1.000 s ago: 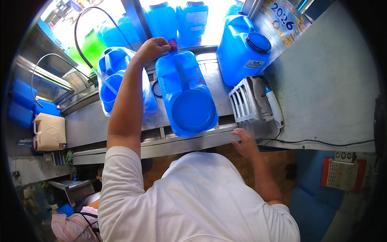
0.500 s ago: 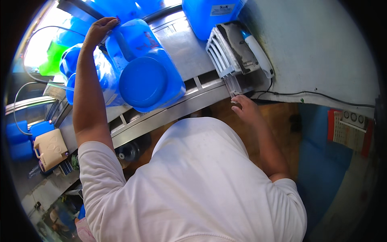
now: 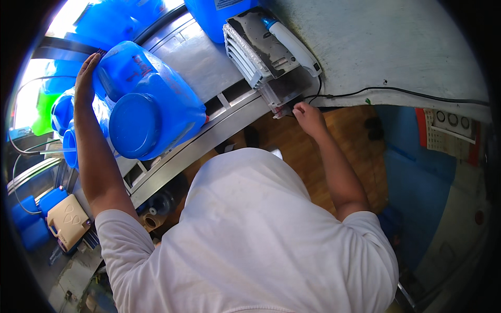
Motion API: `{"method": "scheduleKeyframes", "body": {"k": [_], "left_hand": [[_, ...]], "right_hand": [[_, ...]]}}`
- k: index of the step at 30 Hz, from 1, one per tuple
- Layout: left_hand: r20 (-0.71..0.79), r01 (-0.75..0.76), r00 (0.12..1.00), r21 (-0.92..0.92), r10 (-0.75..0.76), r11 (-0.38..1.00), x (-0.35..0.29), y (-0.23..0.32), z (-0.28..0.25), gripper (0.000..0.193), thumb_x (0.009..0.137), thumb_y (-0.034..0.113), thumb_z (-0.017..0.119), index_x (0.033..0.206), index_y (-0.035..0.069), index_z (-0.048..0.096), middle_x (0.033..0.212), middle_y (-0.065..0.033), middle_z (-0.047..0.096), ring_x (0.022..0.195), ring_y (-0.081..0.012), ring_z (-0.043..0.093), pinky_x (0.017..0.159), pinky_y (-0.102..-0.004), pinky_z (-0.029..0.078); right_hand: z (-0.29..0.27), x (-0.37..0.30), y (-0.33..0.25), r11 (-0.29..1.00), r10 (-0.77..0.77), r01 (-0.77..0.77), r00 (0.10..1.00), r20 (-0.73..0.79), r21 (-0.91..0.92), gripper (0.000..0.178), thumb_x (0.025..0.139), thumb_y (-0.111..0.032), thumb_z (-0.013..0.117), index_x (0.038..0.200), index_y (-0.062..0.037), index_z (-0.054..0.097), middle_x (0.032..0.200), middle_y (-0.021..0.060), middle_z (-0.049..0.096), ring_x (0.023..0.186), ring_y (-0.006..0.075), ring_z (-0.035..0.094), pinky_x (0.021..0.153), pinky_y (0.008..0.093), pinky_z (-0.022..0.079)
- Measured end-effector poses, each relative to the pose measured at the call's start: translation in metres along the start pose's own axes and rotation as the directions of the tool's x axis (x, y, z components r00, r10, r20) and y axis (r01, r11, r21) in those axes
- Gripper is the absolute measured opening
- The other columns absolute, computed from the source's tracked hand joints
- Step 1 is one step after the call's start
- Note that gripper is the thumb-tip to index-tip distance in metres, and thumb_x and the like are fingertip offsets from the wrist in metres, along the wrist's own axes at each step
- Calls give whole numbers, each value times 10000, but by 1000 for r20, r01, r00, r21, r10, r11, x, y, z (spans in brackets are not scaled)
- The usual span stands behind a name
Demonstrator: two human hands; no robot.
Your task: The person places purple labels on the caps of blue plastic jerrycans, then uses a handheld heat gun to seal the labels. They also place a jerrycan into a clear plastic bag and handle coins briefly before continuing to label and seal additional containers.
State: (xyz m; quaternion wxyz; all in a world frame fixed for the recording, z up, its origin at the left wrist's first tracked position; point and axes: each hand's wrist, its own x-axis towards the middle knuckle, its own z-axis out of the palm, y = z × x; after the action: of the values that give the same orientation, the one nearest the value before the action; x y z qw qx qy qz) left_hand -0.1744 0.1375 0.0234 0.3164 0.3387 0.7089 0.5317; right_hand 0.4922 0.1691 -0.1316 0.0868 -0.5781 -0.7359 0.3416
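Note:
A large translucent blue water container (image 3: pixel 175 112) with a round blue cap (image 3: pixel 134 125) and a moulded handle stands tilted on the metal counter, a small red part showing at its lower right corner. My left hand (image 3: pixel 88 70) lies along its far left side, fingers stretched out and touching or very near it. My right hand (image 3: pixel 310 120) is at the counter's front edge, its fingers curled together beside a clear plastic piece (image 3: pixel 276 99) under a white slatted rack. Whatever those fingers hold, if anything, is hidden.
Behind the rack, a white handheld device (image 3: pixel 292 44) with a black cord (image 3: pixel 396 92) rests on a stained dark panel. Another blue container (image 3: pixel 216 18) stands at the back. Further blue vessels crowd the left, near a beige jug (image 3: pixel 68 219). A wall bounds the right.
The view has shifted, and the blue container has turned and tilted, showing its red corner part. My left hand has gone from its handle end to its side. My right hand's fingers have curled in.

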Motion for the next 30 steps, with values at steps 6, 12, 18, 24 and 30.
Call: {"method": "scheduleKeyframes", "body": {"k": [6,12,18,24,30], "left_hand": [[-281,-81,954,85,102,993,-26,4,22,868,918,528,652,1520,22,284,1458,-189,463,1372,-310,433,1150,-408,314],[-367,-104,930,-215,18,971,-157,-26,29,864,964,569,545,1571,92,158,1555,-220,326,1415,-353,377,1178,-503,264],[-37,165,977,-500,-211,850,-218,-78,52,761,961,561,560,1511,101,304,1475,-180,422,1314,-307,473,1081,-455,394],[-85,175,960,-565,-267,807,-180,-89,58,697,958,550,570,1453,109,356,1388,-149,462,1228,-276,497,1019,-422,409],[-80,196,951,-596,-300,779,-127,-98,75,634,955,540,581,1395,117,408,1300,-119,502,1143,-245,521,957,-389,424]], "right_hand": [[-2,40,-29,952,-183,152,978,-95,-266,203,894,-221,628,1020,-70,680,989,163,711,926,392,663,824,481,535],[-5,48,-4,993,42,-2,937,346,-116,246,897,-167,580,1087,-56,691,1122,230,678,1019,398,650,890,474,523],[27,91,19,963,-267,250,930,-253,-99,204,883,-178,613,1035,-90,717,1065,184,693,979,369,661,865,468,524],[54,116,23,848,-274,261,961,39,-462,216,857,-269,677,987,-101,718,1035,177,692,941,360,670,844,474,515],[88,129,26,730,-354,147,917,-184,-668,245,845,-322,678,983,-125,727,898,136,697,885,353,669,812,518,501]]}}
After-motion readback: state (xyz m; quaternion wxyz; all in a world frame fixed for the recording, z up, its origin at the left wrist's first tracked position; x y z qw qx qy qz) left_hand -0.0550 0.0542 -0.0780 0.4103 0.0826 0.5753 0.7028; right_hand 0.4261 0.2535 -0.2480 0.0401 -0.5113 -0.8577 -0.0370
